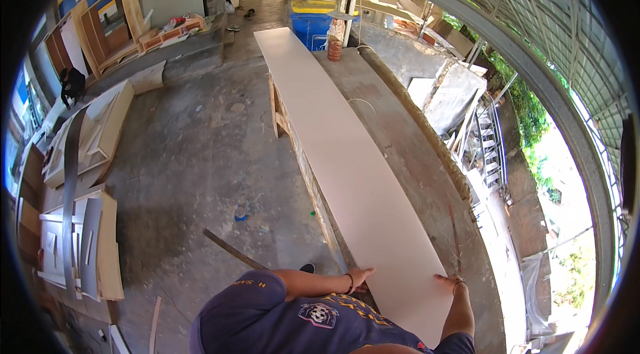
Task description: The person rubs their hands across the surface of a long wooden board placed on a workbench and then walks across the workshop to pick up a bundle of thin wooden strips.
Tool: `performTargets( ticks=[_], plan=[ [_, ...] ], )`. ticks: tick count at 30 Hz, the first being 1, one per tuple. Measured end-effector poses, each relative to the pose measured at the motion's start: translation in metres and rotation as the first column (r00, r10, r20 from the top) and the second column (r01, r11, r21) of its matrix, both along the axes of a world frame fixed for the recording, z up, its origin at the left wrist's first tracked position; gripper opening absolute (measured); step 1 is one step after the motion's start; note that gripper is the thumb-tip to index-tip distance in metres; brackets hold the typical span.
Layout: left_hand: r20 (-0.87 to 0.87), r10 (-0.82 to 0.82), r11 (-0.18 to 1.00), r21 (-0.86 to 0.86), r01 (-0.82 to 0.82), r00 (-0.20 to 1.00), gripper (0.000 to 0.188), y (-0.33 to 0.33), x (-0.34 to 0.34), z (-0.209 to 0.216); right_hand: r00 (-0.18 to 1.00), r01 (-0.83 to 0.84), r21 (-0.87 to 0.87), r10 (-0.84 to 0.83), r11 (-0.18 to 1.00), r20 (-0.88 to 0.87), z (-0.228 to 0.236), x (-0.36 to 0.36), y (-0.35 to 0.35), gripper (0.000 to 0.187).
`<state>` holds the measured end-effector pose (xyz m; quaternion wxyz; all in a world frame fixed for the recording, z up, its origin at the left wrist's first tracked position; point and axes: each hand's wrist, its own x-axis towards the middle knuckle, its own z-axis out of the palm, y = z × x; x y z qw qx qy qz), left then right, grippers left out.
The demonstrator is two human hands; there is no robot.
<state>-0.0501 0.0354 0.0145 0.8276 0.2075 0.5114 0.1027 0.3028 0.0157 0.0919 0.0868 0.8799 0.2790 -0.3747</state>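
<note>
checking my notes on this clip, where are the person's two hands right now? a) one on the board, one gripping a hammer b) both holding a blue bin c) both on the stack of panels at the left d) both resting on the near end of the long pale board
d: the left hand and right hand both lie flat on the near end of the long pale board, one toward each long edge, holding nothing.

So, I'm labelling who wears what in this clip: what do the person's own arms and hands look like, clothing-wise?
Both forearms are bare, and neither hand is gloved. The left hand has a thin dark band around its wrist; the right hand also seems to have a band at the wrist, too small to tell clearly. The short sleeves belong to a dark blue T-shirt with a round badge and yellow print.
</note>
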Motion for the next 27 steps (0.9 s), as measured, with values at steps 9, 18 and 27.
performTargets(
  ticks=[9, 18, 27],
  plan=[
    [-0.004, 0.004, 1.0, -0.005, -0.004, 1.0, 0.036, 0.001, 0.001, -0.009, 1.0, -0.016, 0.048, 0.016, 0.999, 0.004, 0.016, -0.015, 0.001, 0.097],
    [0.021, 0.018, 1.0, -0.004, -0.018, 1.0, 0.037, 0.001, 0.001, -0.007, 0.997, -0.046, 0.124, 0.038, 0.991, 0.065, -0.007, -0.002, -0.004, 0.093],
    [0.068, -0.014, 1.0, -0.016, 0.015, 0.998, 0.036, 0.001, 0.001, -0.01, 1.0, -0.007, 0.022, 0.007, 1.0, -0.024, -0.014, 0.011, 0.002, 0.106]
  ],
)
